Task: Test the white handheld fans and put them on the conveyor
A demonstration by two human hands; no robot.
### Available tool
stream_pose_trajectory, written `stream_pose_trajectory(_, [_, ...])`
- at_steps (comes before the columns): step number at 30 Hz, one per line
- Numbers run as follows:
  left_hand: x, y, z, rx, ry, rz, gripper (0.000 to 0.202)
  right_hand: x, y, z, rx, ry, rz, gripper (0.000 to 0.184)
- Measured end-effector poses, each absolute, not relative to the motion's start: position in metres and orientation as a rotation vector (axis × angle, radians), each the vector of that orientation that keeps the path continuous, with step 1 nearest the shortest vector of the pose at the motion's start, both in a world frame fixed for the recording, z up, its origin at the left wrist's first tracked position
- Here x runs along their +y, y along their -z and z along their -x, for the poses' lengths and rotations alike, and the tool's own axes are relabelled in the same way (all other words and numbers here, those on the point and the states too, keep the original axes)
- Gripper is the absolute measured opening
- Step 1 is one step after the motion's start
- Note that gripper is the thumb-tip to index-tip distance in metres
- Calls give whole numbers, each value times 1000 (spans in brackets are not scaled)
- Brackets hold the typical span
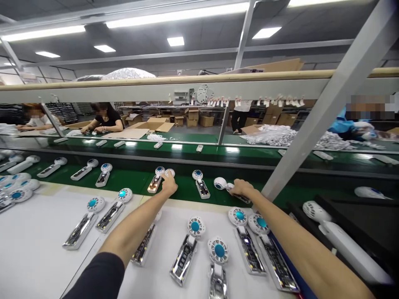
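Observation:
Both my arms reach forward over the white bench (37, 245) to the green conveyor belt (124, 178). My left hand (169, 183) has its fingers closed on the round head of a small white fan unit (170, 172) lying on the belt. My right hand (241, 189) is closed on the handle of another white fan unit (220, 183), also on the belt. Between the two hands lies a fan unit with a teal centre (200, 182). A further one (156, 179) lies just left of my left hand.
Several open fan units with teal hubs (187, 249) lie in rows on the white bench near me. More units (82, 170) ride the belt to the left. A grey slanted frame post (324, 108) crosses at right. Finished white fans (336, 236) lie on a dark tray. Other people work across the line.

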State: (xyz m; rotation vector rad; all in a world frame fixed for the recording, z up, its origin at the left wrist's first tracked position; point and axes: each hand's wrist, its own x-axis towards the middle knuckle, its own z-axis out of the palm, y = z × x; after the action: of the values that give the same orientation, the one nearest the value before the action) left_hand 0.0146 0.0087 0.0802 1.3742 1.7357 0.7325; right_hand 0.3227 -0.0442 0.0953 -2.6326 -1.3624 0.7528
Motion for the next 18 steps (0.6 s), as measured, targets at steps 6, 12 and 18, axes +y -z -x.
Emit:
stream_pose_trajectory(6, [10,-143,6,1309,-855,-1027,38,-47,-123,-285,-1224,-1133,1991,32])
stream_pose_trajectory(12, [-40,-197,7,802,-1091,-993,28,-66,-176,-246,-1080,-1236,1401,20])
stream_pose_trajectory(18, [-100,-209,6,476,-1204,-1175,75,-118,-201,-206,-1045,-1115,1053,62])
